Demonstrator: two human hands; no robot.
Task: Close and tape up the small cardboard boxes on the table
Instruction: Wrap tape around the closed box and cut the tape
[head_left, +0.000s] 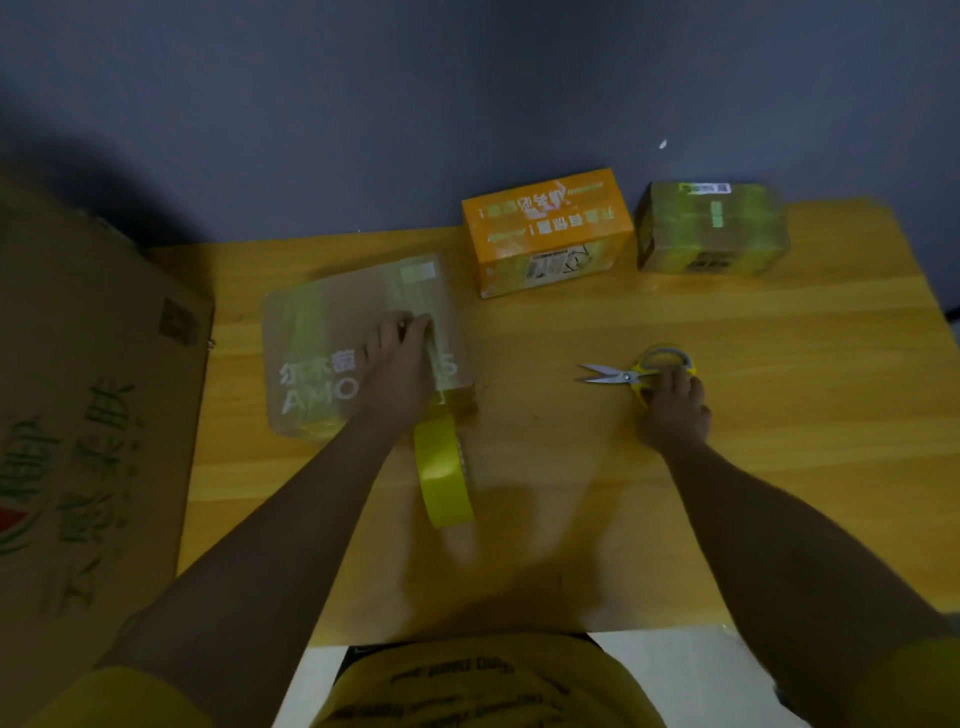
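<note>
Right hand (672, 410) gripped the yellow-handled scissors (631, 373) on the table (753, 467); beside it the tape roll (445, 475) hung from a strip. Left hand (397, 366) pressed that tape flat onto the brown box (317, 343), fingers spread. Farther back, the orange box (545, 231) and taped box (711, 228) stood closed. Cutting the strip apparently remained.
</note>
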